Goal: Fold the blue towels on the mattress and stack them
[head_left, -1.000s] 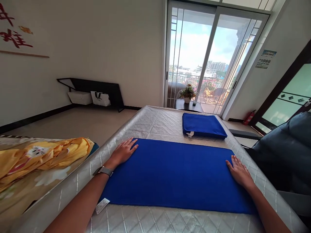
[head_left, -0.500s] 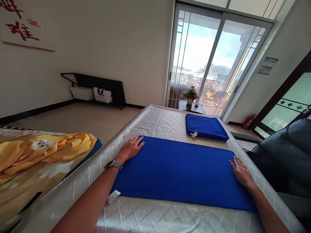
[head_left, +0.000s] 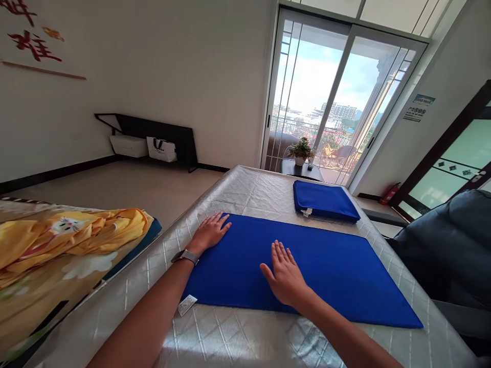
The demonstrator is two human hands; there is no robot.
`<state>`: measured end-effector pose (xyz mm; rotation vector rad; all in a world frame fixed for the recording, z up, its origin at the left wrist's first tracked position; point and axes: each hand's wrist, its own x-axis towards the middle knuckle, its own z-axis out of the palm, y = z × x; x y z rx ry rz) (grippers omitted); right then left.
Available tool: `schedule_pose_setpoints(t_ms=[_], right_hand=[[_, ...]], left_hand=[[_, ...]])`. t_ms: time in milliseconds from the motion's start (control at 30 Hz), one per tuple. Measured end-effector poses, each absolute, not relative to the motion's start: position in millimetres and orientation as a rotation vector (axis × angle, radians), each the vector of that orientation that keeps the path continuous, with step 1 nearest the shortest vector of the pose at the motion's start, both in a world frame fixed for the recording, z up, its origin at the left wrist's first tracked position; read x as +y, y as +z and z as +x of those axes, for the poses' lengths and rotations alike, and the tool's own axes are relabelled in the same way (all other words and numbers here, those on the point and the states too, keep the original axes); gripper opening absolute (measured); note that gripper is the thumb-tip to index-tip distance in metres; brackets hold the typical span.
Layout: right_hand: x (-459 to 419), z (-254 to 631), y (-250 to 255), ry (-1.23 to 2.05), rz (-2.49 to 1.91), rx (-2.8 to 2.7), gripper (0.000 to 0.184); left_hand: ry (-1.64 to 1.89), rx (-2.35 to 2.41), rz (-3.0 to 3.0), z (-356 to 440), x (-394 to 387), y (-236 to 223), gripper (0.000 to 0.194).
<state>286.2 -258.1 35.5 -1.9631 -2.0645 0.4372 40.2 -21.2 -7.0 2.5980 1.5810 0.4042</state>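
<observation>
A blue cloth [head_left: 330, 266] lies spread flat in a long rectangle on a silvery quilted mattress [head_left: 264, 191], seen from the wearer's own eyes. Its far edge is straight, and a white label [head_left: 187, 304] sticks out at the near left corner. Beyond it, toward the right side of the mattress, rests a folded blue stack [head_left: 326, 200], close to the cloth but apart from it, with a small pale tag [head_left: 307, 212] at its near edge.

The left hand [head_left: 209, 234], a watch [head_left: 186, 257] on its wrist, lies open at the cloth's far left corner, fingers a little spread, gripping nothing. The right hand [head_left: 286, 278] is open too, palm down over the middle of the cloth, thumb apart from the fingers; whether it presses or hovers just above is hard to tell.

The step in hand looks like flattening the cloth, with the left hand steadying its corner. From this pose, smoothing calls for a flat palm and light, even pressure; lifting an edge would call for fingertips beneath it.

Yellow bedding [head_left: 95, 230] is on the left, a dark padded seat [head_left: 445, 240] on the right. A potted plant [head_left: 301, 149] stands before the glass door [head_left: 307, 87].
</observation>
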Motion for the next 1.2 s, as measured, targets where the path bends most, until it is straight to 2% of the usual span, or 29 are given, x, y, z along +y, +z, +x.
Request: schedule_pose_setpoints(t_ms=[167,333,600,900,1000,1200], right_hand=[[-248,228,29,0.561,-1.793,-2.145,0.091],[-255,251,27,0.589,-1.854,-2.142,0.092],[-296,355,16,0.43,-2.249,-1.964,0.088],[-383,539,-42,0.038,-2.602,-1.51,0.097],[-411,592,-57,0.006,-2.638,-1.358,0.099],[-429,617,-66,-0.036,-2.617,-1.301,0.099]], left_hand=[[0.416,1.578,2.611,40,-19,-9,0.062],[0.393,1.579,2.611,40,-19,-9,0.065],[0.378,1.582,2.607,39,-17,-9,0.066],[0.413,1.581,2.624,37,-13,-13,0.066],[0.398,1.583,2.62,38,-13,-12,0.066],[0.356,1.59,2.609,37,-11,-11,0.069]])
